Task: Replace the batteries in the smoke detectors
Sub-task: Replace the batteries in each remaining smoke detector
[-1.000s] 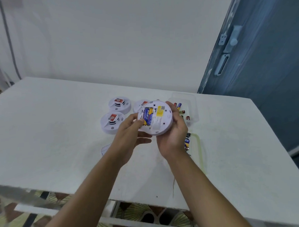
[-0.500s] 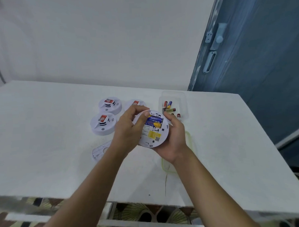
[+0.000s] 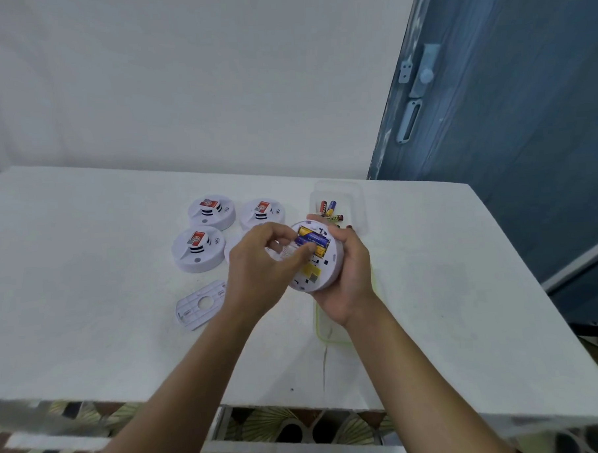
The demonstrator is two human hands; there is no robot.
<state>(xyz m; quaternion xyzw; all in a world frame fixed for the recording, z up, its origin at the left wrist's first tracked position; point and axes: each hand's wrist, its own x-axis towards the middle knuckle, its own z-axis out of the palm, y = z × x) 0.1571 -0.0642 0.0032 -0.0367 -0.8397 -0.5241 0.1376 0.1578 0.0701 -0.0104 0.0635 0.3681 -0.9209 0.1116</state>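
We are at the battery step on one smoke detector (image 3: pixel 321 259), which our right hand (image 3: pixel 347 275) grips by its rim, held just above the table (image 3: pixel 87 269) with its back turned up and the battery bay open. Our left hand (image 3: pixel 261 265) is curled over that bay, thumb and fingertips pinching at the blue battery (image 3: pixel 312 239) seated there (whether it is going in or coming out, we cannot tell). The next move, we judge, calls for a steady right-hand hold while the left works the cell against its spring contact. After that, the loose batteries (image 3: pixel 329 209) in the clear container (image 3: pixel 355 203) just beyond are within reach. The mounting plate (image 3: pixel 200 304) lies on the table to the left, not yet refitted. Three other detectors (image 3: pixel 197 248) sit face up beyond it.
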